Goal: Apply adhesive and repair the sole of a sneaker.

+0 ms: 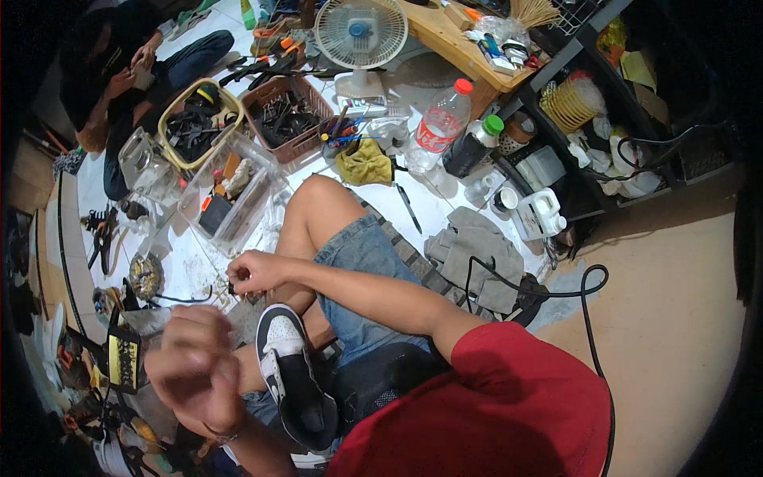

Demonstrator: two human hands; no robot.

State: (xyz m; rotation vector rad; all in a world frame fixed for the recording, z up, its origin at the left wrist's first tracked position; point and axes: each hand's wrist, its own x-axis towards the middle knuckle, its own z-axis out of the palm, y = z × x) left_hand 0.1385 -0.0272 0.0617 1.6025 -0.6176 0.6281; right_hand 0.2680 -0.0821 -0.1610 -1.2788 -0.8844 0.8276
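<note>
My left hand [195, 366] is raised in the lower left, blurred, with curled fingers; whether anything is in it is unclear. My right hand [248, 273] reaches across my bent leg, fingers curled near small items on the white tiles; what they hold is hidden. A black-and-white sneaker [294, 374] lies in my lap, toe pointing away from me, just right of my left hand. A black-and-yellow object [125, 358] is at the left, behind that hand.
Around me are a clear plastic bin [224, 199], yellow basket [197, 123], brown crate [282, 119], fan [358, 33], bottles [437, 127], grey cloth [473, 254], black cable [572, 294], dark shelf [596, 208] and wooden table [453, 36]. Another person [103, 71] sits upper left, hands together.
</note>
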